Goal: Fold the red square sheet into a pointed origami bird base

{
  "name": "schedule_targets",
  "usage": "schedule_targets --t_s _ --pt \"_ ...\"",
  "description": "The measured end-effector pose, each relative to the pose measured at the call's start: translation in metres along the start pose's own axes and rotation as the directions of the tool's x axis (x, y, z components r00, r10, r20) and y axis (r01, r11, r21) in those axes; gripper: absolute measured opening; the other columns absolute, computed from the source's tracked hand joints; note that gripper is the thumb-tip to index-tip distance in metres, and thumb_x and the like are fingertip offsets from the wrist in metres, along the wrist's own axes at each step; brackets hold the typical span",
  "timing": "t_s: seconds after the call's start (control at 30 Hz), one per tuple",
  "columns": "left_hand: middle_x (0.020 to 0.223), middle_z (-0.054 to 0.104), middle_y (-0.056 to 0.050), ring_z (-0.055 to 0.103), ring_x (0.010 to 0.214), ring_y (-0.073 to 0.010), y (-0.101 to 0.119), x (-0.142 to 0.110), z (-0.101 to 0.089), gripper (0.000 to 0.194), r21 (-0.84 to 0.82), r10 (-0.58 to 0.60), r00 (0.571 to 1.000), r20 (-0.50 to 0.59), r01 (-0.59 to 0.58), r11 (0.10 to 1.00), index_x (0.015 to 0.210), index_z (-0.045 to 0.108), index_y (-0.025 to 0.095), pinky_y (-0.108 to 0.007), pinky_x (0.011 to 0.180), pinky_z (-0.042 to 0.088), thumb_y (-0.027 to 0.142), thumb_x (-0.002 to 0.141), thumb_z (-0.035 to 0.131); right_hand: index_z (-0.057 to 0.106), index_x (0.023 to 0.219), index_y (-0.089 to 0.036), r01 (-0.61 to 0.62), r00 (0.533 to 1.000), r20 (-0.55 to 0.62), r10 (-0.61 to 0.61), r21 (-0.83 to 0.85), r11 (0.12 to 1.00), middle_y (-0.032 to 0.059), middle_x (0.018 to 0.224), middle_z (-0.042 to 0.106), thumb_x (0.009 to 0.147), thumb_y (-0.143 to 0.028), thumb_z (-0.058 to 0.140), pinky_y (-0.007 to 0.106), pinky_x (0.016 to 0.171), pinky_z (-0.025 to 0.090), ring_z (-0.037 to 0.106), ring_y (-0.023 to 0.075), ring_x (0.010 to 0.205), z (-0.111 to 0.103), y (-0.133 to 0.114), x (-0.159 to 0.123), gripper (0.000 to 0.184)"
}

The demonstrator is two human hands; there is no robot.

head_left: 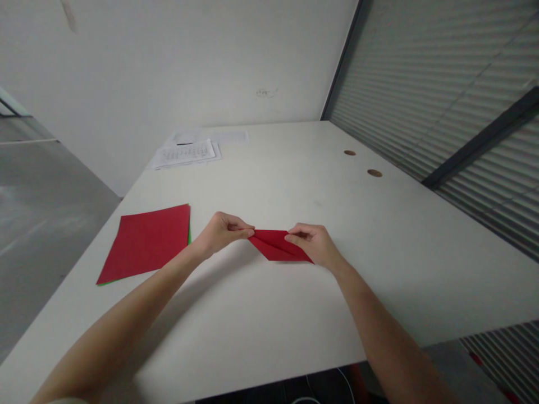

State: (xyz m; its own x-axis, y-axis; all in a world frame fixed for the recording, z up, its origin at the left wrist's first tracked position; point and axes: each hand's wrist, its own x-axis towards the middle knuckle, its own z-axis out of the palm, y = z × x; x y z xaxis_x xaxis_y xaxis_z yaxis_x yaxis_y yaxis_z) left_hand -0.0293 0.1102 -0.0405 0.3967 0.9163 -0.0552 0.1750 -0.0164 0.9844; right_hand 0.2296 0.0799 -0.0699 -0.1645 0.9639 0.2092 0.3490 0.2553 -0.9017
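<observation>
A folded piece of red paper (275, 245) is held between my two hands, just over the white table. It has a straight top edge, slanted sides and a crease running across it. My left hand (227, 229) pinches its upper left corner between thumb and fingers. At the upper right, my right hand (311, 242) grips it the same way and covers part of that side. Left of my left hand lies a stack of square paper sheets (151, 238), red on top with green showing at the edges.
Printed white sheets (189, 154) lie at the table's far left, with a dark thin object on them. Two round holes (374, 173) pierce the white table (269, 325) at the right. A wall stands behind, and window blinds (438, 84) run along the right side.
</observation>
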Motion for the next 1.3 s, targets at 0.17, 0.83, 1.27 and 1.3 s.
schedule_targets --t_s 0.17,0.83,1.27,1.3 --pt "0.087 0.077 -0.008 0.073 0.08 -0.021 0.01 -0.006 0.002 0.025 0.205 -0.029 0.994 0.109 0.006 0.979 0.089 0.077 0.016 -0.03 0.077 0.058 0.03 0.068 0.078 0.072 0.077 -0.019 0.09 0.991 0.107 -0.077 -0.119 0.989 0.0023 0.074 0.069 0.084 -0.028 0.063 0.027 0.06 0.042 0.057 0.0141 0.066 0.006 -0.009 -0.004 0.014" --pt "0.083 0.076 -0.006 0.067 0.069 -0.0153 0.009 -0.009 0.015 0.024 0.387 -0.011 0.976 0.218 -0.076 0.919 0.096 0.075 0.015 -0.023 0.061 0.051 0.026 0.077 0.068 0.072 0.074 -0.018 0.069 0.971 0.235 -0.045 -0.095 0.993 0.0016 0.071 0.065 0.087 -0.028 0.062 0.026 0.059 0.038 0.053 0.0125 0.064 0.018 -0.016 -0.01 0.02" --pt "0.075 0.076 -0.004 0.065 0.064 -0.014 0.009 -0.012 0.029 0.015 0.41 0.085 0.976 0.2 -0.162 0.898 0.079 0.078 0.015 -0.022 0.062 0.048 0.021 0.081 0.064 0.075 0.073 -0.02 0.181 0.956 0.263 -0.129 -0.188 0.965 -0.0006 0.066 0.054 0.088 -0.03 0.064 0.027 0.062 0.037 0.05 0.0119 0.064 0.019 -0.014 -0.008 0.022" --pt "0.075 0.076 -0.004 0.065 0.063 -0.0138 0.009 -0.011 0.027 0.015 0.433 0.097 0.976 0.195 -0.174 0.884 0.079 0.078 0.016 -0.022 0.062 0.048 0.021 0.081 0.064 0.075 0.072 -0.02 0.182 0.953 0.28 -0.118 -0.216 0.959 -0.0007 0.066 0.054 0.089 -0.029 0.064 0.027 0.062 0.036 0.05 0.0117 0.063 0.016 -0.014 -0.008 0.022"
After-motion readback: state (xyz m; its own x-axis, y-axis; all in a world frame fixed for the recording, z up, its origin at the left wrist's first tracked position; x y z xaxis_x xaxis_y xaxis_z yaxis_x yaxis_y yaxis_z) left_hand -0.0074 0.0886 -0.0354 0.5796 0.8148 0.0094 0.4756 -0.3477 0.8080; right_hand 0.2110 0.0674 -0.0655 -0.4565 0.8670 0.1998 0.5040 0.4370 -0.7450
